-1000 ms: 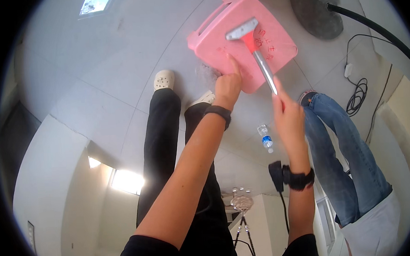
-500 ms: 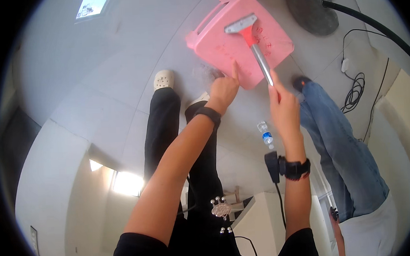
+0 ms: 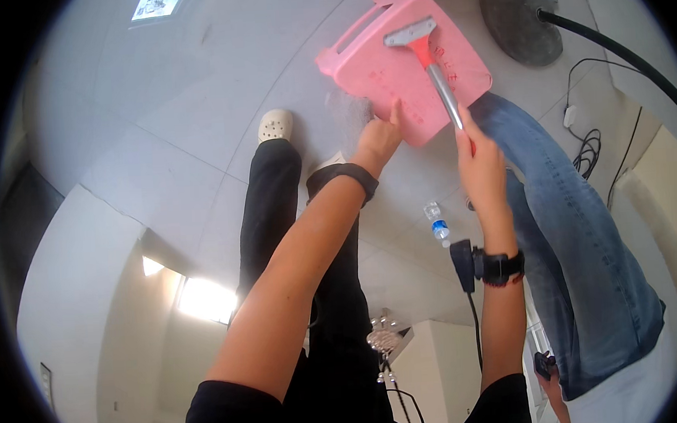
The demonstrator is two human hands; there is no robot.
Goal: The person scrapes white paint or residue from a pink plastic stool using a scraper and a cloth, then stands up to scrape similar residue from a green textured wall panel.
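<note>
A pink plastic container (image 3: 403, 51) with a long slot along its far-left side and red markings on its face lies in front of me. My right hand (image 3: 480, 158) is closed around the metal handle of a scraper (image 3: 443, 91). Its red neck and wide grey blade head (image 3: 410, 32) are over the container's face. My left hand (image 3: 381, 142) is at the near-left edge, its index finger stretched onto the pink surface and the others curled. A grey fuzzy clump (image 3: 354, 113) shows beside these fingers; whether they grip it is hidden.
Another person's jeans (image 3: 576, 222) stand close on the right. A clear bottle (image 3: 437, 223) with a blue label is on the floor. A dark round base (image 3: 523, 18) with a black tube, and a coiled cable (image 3: 588, 152), are at the right. My cream clog (image 3: 275, 126) is at left.
The other person's leg has come nearer, up to the container's right corner. My view has shifted slightly. Both hands keep nearly the same places at the container, the scraper still in my right.
</note>
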